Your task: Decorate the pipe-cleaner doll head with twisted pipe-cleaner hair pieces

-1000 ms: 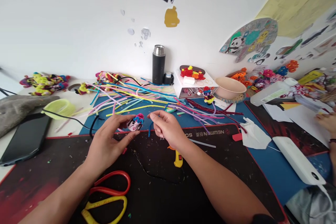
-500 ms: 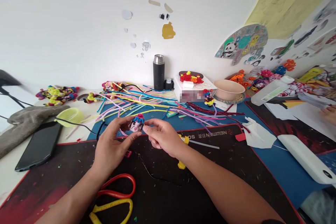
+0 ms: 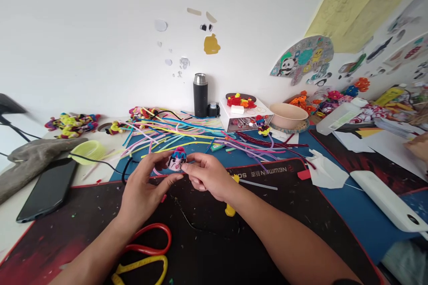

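Observation:
A small doll head (image 3: 177, 160) with a pink face, dark drawn features and a fuzzy blue and pink top is between my two hands. My right hand (image 3: 205, 171) pinches its right edge with thumb and index finger. From the left, the curled fingers of my left hand (image 3: 147, 182) hold its side and back, while the thumb lies lower, just below the face. Scissors with a red handle (image 3: 163, 236) and a yellow handle (image 3: 160, 265) rest by my left forearm, their blades hidden. A yellow tool (image 3: 230, 209) is partly covered by my right wrist.
Coloured pipe cleaners (image 3: 187, 131) spread behind my hands. A black flask (image 3: 200, 98), a white box (image 3: 230, 120) and a beige bowl (image 3: 289, 115) stand near the wall. A phone (image 3: 48, 191) lies left, a white device (image 3: 384, 200) right. Another person's hand (image 3: 419, 147) shows at the far right.
My left thumb has moved down, away from the face, showing more of the doll head. My right hand keeps its pinch. The camera view has shifted slightly.

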Motion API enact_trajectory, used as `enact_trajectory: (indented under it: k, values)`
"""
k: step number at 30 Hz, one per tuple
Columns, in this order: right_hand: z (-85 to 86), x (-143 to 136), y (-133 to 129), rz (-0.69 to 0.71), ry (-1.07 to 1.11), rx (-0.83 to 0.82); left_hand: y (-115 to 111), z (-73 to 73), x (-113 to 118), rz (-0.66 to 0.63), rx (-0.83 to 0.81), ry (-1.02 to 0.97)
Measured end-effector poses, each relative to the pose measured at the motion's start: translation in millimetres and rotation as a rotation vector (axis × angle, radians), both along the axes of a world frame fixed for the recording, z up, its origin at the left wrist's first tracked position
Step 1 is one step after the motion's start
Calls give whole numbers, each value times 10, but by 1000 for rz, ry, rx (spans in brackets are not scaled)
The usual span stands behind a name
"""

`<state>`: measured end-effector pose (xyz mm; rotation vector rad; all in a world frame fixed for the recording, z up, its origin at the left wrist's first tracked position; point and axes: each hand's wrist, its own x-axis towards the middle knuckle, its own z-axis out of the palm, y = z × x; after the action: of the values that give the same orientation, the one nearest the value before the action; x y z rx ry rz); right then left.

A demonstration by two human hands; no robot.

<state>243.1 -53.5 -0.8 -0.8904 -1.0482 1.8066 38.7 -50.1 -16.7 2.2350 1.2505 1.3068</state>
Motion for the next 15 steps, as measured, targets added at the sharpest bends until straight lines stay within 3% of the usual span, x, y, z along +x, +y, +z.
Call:
enact_trajectory:
  k: [6,15]
  values:
    - [11,49,15,-1,-4,5,-2,27,6,-43,-23,-49]
    - [-48,56,13,33,-9,56,-18,34,10,-76,-207,-190]
